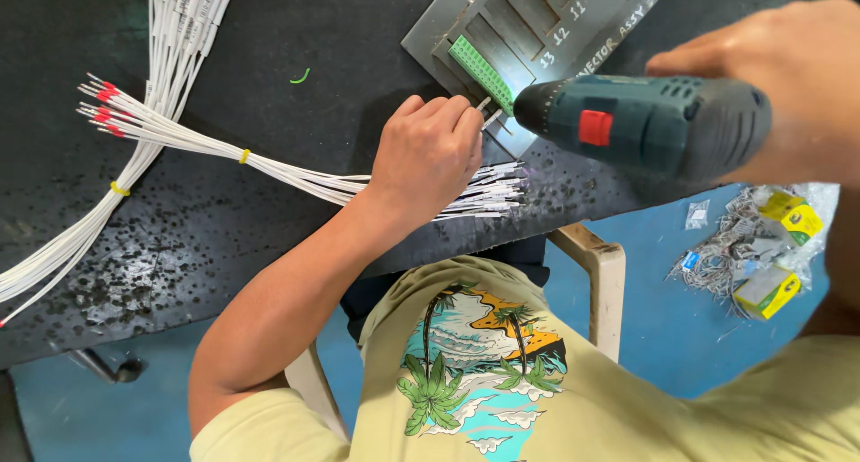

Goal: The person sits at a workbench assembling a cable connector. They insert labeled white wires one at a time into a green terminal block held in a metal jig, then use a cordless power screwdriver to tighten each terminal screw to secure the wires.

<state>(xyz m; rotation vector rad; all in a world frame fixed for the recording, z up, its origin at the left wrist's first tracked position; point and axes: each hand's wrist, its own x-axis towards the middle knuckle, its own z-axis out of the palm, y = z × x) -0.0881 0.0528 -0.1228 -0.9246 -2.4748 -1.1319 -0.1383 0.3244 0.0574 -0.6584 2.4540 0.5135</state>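
We note the left hand (428, 153) with fingers pinching a white wire (485, 111) at the green terminal block (481, 73); right hand (788, 68) clenched round the cordless screwdriver (645, 121), its tip at that block, above the tabletop (269, 32).

Left of the grey slotted fixture plate (448, 18), the black mat (296, 32) is open (one green scrap (301, 76) only). Below it, white wire bundles (296, 180) block; right of it, the teal cordless drill (645, 121) blocks.

Off to the side there's a heap of wire scraps and yellow packets (752, 251) on the blue floor (645, 336), plus a tiny green wire offcut (301, 76) on the black bench (269, 32).
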